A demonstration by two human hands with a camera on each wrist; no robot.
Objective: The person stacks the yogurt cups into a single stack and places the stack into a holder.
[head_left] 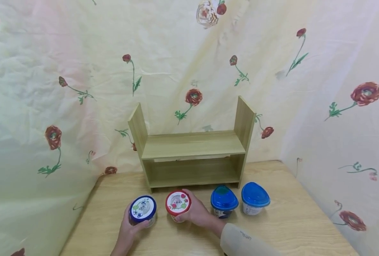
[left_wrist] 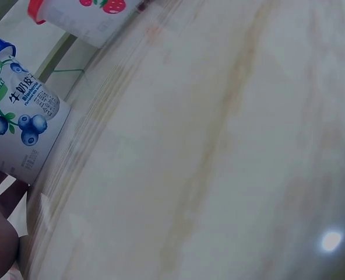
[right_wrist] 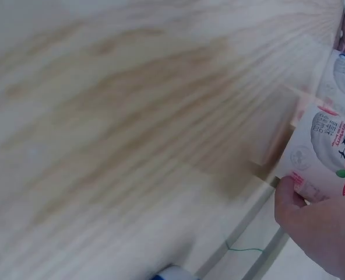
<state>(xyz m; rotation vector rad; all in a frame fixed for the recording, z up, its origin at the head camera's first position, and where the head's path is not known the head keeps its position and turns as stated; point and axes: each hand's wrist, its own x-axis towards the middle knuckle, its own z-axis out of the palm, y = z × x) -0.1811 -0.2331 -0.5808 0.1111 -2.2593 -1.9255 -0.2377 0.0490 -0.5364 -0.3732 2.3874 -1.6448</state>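
Left hand (head_left: 128, 227): curled round a white round tub with a dark-blue rim and blueberry-printed lid (head_left: 143, 209). Comes in from 7 o'clock, thumb at the tub's 5 o'clock. Blueberry print on the wall too, per left wrist view.

Right hand (head_left: 196, 212): curled round a white round tub with a red rim and strawberry-printed lid (head_left: 178, 202). Grips from its 3 o'clock side, thumb near 5 o'clock. Strawberries on its wall in the right wrist view. Light beige sleeve (head_left: 250, 243) trails off at 4 o'clock.

Red-rimmed tub sits at 2 to 3 o'clock of the blue-rimmed one, gap between them. Can't tell whether either base touches the table.

At 3 o'clock of the right hand: a rounded-triangular tub with a blue lid showing a green patch (head_left: 223, 200). Just beside it, also at 3 o'clock: a second rounded-triangular tub, plain blue lid, pale body (head_left: 255, 196). Neither is held.

At 12 to 1 o'clock of the red-rimmed tub: two-tier light-wood shelf unit (head_left: 194, 144), upright sides. All on a pale wood-grain table (head_left: 176, 241). Cream floral sheeting (head_left: 163, 42) from 9 through 12 to 3 o'clock.
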